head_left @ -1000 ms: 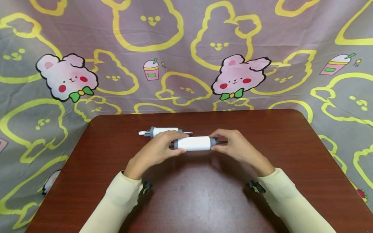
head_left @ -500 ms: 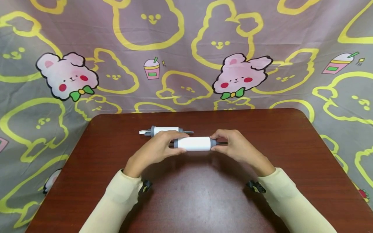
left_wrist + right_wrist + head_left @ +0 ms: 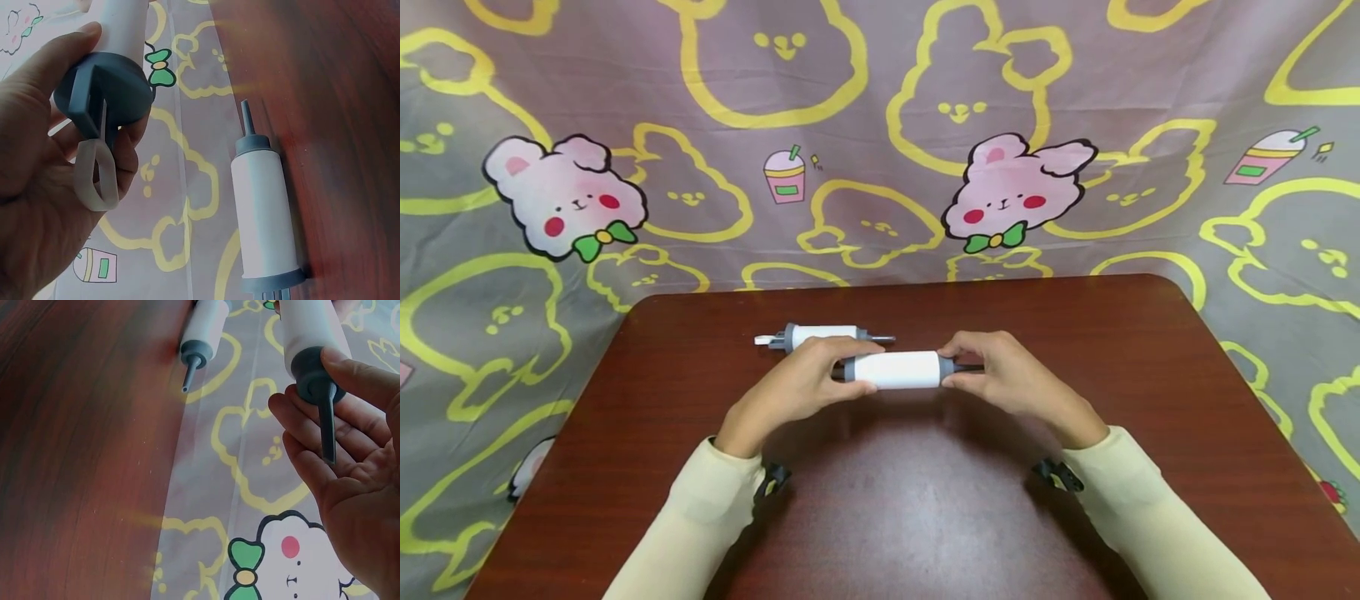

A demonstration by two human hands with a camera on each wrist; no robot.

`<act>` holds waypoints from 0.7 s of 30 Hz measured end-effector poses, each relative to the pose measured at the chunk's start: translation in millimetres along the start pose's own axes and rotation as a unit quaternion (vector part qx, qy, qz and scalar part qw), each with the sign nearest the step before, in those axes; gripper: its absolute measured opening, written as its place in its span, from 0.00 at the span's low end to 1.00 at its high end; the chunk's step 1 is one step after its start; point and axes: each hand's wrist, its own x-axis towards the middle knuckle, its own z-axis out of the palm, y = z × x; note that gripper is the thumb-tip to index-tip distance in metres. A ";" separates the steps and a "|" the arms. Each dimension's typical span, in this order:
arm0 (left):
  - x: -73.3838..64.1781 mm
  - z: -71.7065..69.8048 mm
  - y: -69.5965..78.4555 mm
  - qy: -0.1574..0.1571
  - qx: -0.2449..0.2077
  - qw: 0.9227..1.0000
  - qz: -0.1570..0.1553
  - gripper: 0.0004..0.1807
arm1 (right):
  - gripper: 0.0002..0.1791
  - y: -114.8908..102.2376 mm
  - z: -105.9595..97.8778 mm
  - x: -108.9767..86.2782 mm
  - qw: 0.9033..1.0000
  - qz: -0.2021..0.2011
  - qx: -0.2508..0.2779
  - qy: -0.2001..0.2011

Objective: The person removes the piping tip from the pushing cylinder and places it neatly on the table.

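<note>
A white syringe-like tube (image 3: 897, 370) with grey end caps is held level above the table by both hands. My left hand (image 3: 801, 379) grips its left end; in the left wrist view the thumb lies on the white barrel, and a pale loop handle (image 3: 97, 178) sticks out of the grey cap. My right hand (image 3: 1011, 371) pinches the grey collar at the other end, with the thin dark nozzle (image 3: 326, 425) pointing toward the palm. Behind the hands lies a second, similar tube (image 3: 826, 332), its nozzle to the right, partly covered by the left hand in the head view.
The brown wooden table (image 3: 917, 500) has rounded far corners. Directly behind it hangs a patterned cloth (image 3: 865, 150) with yellow outlines and rabbit faces.
</note>
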 end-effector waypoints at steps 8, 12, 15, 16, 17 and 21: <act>-0.8 1.0 -0.4 0.011 0.021 1.000 0.016 0.24 | 0.14 0.4 -0.5 1.3 0.999 0.007 0.036 -0.007; -1.5 1.3 -0.7 0.016 0.029 0.999 0.024 0.24 | 0.14 0.4 -0.4 1.9 0.999 0.018 0.041 -0.008; -1.6 0.7 0.1 0.021 0.030 0.999 0.028 0.25 | 0.14 1.4 -0.8 2.4 0.999 0.029 0.041 -0.006; -1.7 0.2 0.5 0.023 0.029 0.999 0.028 0.25 | 0.14 2.0 -0.9 2.7 0.999 0.033 0.042 -0.006; -1.8 -0.2 0.8 0.024 0.029 0.999 0.028 0.25 | 0.14 2.6 -1.1 3.0 0.998 0.038 0.043 -0.006; -3.0 -2.2 2.2 0.025 0.024 0.999 0.027 0.25 | 0.14 3.9 -2.2 3.3 0.997 0.057 0.053 -0.015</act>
